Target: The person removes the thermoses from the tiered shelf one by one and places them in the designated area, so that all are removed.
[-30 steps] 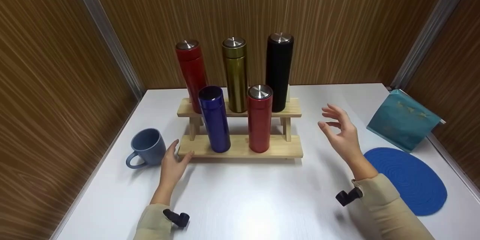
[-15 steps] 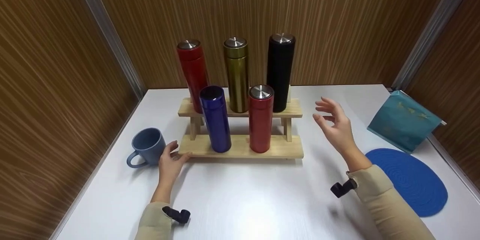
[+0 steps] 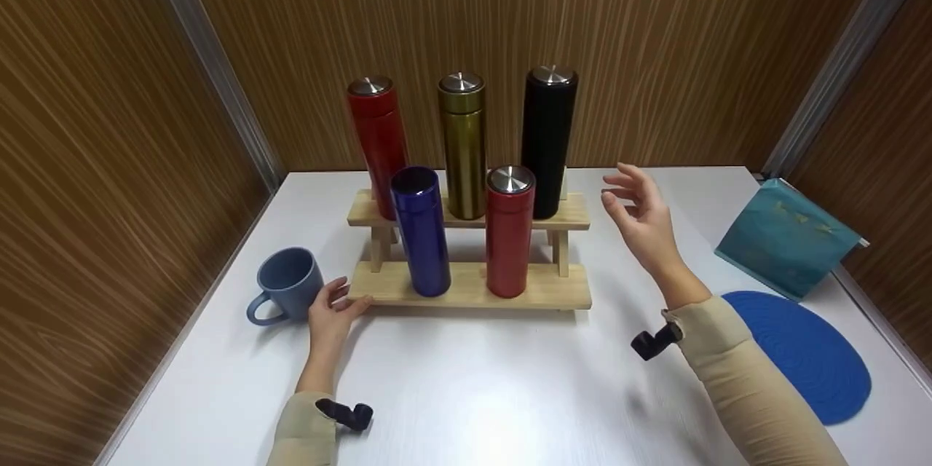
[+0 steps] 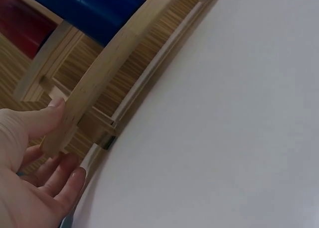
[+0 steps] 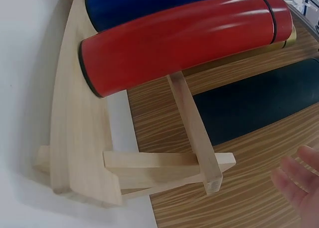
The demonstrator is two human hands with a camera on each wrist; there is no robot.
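Blue mug (image 3: 288, 280), blue mat (image 3: 808, 353), teal pouch (image 3: 790, 240) — probably foil — flank the rack (image 3: 466, 285).

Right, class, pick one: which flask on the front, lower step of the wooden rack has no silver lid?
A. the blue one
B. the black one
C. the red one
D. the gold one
A: on the lower step, the blue flask shows a dark top, while the red flask beside it has a silver cap.

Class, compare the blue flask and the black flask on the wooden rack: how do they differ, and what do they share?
The blue flask stands on the lower front step; the black flask stands on the upper back step. The blue flask's top looks dark; the black flask's cap is silver. The right hand hovers nearer the black one. Both are upright, slim cylinders.
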